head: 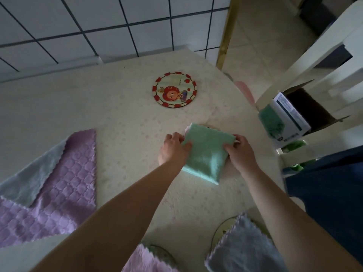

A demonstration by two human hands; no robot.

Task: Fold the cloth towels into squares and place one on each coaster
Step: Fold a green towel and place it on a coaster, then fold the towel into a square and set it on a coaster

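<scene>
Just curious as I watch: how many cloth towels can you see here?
4: a green towel held by both hands at centre, an unfolded purple towel at left, a folded pink towel and a folded blue-grey towel at the bottom edge. More may be hidden.

- The folded towel (pixel 206 154) lies on the surface (pixel 125 138), right of middle.
- Left hand (pixel 172 150) holds its left edge, right hand (pixel 240 152) its right edge.
- A bare coaster (pixel 174 89) lies behind the folded towel, apart.
- An unfolded towel (pixel 59 185) lies far left of it.
- Two towels on coasters (pixel 241 246) (pixel 149 260) lie nearer the person than it.
- A chair (pixel 314 79) stands right of it.
</scene>
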